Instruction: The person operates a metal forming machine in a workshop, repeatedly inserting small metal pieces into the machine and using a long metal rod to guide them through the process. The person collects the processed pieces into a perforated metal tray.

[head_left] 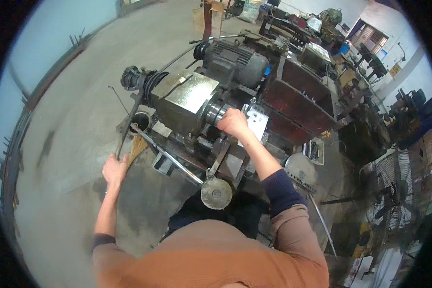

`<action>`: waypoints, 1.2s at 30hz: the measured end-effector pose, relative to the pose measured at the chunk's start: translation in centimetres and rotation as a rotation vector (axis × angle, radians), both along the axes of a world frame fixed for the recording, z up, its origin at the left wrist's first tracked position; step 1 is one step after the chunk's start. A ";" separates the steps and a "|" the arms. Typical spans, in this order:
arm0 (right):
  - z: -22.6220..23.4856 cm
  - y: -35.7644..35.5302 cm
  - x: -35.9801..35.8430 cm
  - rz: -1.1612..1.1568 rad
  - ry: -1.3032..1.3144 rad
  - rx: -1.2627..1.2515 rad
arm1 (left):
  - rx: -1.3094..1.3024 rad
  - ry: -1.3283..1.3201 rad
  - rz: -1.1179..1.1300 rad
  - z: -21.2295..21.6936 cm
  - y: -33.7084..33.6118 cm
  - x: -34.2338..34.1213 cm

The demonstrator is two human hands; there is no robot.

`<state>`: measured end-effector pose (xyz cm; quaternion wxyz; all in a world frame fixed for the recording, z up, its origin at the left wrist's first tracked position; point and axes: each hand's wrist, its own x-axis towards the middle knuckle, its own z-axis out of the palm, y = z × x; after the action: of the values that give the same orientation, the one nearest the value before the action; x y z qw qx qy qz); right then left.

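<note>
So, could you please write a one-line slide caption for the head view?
Left hand grips a long dark metal lever; right hand rests at the spindle end of a grey metal lathe.

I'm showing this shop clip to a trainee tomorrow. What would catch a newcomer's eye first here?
The grey metal lathe-like machine in the middle, with its electric motor behind. The right hand is pressed at the machine's spindle end, while the left hand grips a long thin lever at lower left. A round metal knob juts toward the person, and a caged fan stands at right.
</note>
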<state>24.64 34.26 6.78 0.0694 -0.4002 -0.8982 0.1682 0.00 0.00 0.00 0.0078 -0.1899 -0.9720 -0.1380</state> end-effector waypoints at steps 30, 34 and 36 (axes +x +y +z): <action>1.8 8.5 27.4 -0.265 0.313 0.431 | 0.674 -0.735 -0.351 -4.2 -1.3 -6.5; -5.9 -3.9 41.2 -0.799 0.433 0.156 | 0.649 -0.974 -0.326 -7.3 -0.7 -13.0; -7.3 -10.8 45.9 -0.977 0.219 -0.016 | 0.655 -0.911 -0.067 -7.6 -3.2 -12.5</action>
<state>70.54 23.44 -0.54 0.2310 -0.7545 -0.5920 0.1640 -12.52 -3.25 -7.59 -0.3588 -0.1294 -0.7768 -0.5011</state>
